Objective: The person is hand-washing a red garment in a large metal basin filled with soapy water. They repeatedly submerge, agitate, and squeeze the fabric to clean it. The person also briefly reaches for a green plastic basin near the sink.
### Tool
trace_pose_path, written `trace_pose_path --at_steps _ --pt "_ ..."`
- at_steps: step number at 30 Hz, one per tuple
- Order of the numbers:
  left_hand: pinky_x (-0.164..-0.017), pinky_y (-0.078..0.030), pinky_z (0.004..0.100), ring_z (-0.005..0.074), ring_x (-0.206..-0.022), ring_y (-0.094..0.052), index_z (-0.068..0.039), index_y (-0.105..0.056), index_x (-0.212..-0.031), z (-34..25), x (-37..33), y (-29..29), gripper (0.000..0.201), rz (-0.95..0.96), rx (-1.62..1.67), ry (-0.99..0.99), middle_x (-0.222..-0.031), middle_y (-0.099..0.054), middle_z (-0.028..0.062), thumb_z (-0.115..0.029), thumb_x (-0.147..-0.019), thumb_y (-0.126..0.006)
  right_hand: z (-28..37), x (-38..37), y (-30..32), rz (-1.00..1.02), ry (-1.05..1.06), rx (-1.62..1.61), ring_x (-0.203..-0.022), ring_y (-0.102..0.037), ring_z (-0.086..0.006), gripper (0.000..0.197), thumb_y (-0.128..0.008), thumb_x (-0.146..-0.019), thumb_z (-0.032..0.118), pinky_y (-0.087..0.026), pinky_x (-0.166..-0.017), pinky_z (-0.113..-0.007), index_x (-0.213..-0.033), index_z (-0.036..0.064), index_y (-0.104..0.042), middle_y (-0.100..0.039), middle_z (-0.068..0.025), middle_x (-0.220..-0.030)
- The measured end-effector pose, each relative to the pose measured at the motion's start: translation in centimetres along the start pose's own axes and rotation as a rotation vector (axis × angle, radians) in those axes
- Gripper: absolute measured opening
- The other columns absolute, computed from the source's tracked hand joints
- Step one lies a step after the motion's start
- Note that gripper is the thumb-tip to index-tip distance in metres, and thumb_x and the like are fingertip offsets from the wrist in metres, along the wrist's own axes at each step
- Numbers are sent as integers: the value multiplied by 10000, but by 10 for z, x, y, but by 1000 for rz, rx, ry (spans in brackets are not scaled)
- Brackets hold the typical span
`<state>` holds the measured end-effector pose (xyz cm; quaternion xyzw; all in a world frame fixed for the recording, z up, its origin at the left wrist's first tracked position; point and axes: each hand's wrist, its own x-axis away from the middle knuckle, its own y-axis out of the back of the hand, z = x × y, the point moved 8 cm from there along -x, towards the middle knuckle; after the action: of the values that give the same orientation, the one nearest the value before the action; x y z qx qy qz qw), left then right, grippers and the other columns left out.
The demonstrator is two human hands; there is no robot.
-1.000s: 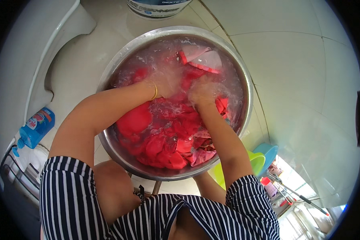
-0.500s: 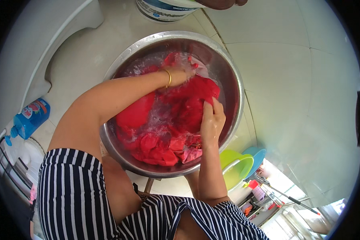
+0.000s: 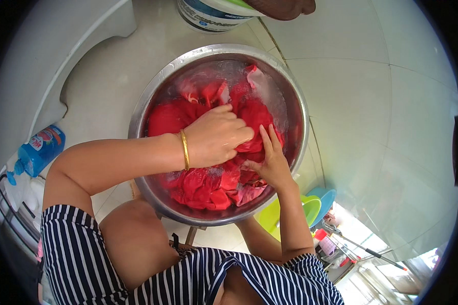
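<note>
Wet red clothes (image 3: pixel 198 190) lie in soapy water inside a large round metal basin (image 3: pixel 160 206). My left hand (image 3: pixel 216 134), with a gold bangle at its wrist, is closed in a fist over the middle of the basin, gripping a red garment (image 3: pixel 252 114). Just to its right, my right hand (image 3: pixel 272 160) rests against the same red cloth, thumb and fingers apart. A pale patch of fabric (image 3: pixel 259 81) shows in the water near the far rim. Pink printed cloth (image 3: pixel 252 192) sits near the basin's closest side.
A white bucket (image 3: pixel 213 18) stands beyond the basin. At the left a blue bottle (image 3: pixel 40 150) leans by a white appliance-like body (image 3: pixel 81 40). Lime green (image 3: pixel 269 223) and blue basins (image 3: pixel 324 195) stand at the lower right. A tiled wall (image 3: pixel 351 101) rises on the right.
My left hand has come nearer and out of the water, from the far side to the middle. My right hand has moved slightly nearer, and its fingers have spread.
</note>
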<state>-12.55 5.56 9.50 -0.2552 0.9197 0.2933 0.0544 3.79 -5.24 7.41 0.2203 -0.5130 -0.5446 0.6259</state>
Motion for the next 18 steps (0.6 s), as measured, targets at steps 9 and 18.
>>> trace_pose_path --at_steps 9,18 --pt "-916 -529 456 369 -1119 -599 -155 -549 -1425 63 1 31 581 -122 -261 394 -1384 -516 166 -218 -865 -692 -23 -23 56 -506 -307 -1224 -844 -625 -88 212 -716 -926 225 -507 -739 -252 -1034 50 -661 -662 34 -898" --pt "-1147 -389 521 474 -1459 -306 -164 -462 -1522 109 -7 -75 828 512 -371 366 -1663 -183 210 -510 -820 -733 -28 -85 -33 -53 9 252 -1463 -285 -484 755 -678 -884 529 -331 -1141 -606 -1503 149 -474 -305 -247 -1587"
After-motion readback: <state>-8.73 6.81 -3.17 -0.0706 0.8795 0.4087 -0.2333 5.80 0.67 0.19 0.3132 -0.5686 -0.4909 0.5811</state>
